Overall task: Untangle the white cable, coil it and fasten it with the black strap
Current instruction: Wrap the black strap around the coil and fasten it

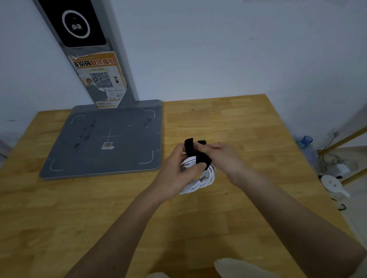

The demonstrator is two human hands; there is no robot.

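Setting: pale blue-grey wall (216, 42) across the upper half of the frame; wooden table (76, 217) filling the lower half, light grain, joined boards.

Item, centre of frame: white cable (201, 181), gathered into a coil of several loops, held just above the table between both hands. Its lower loops hang free below the left palm.

Item, on the coil: black strap (203, 158), a wide band wrapped over the upper part of the coil. One end stands up in a loop above the fingers; a second short end shows just right of it.

Left hand (177, 170): fingers curled round the coil from the left side, thumb lying on the strap. Clamped on the cable.

Right hand (223, 156): comes in from the right, fingertips pinching the strap at its upper end. The two hands are close together, almost touching over the coil.

Item, left of centre: grey scanner base (91, 161), a flat square plate with white corner marks and a centre cross, lying on the table, well apart from the hands.

Item, upper left: grey post (120, 57) rising from the base, with a black panel bearing a white ring, and an orange sticker (100, 79) with a QR code below it.

Item, right edge: clear bottle (307, 146) with a blue cap, beyond the table edge. White round object (331, 184) below it; what it is cannot be told.
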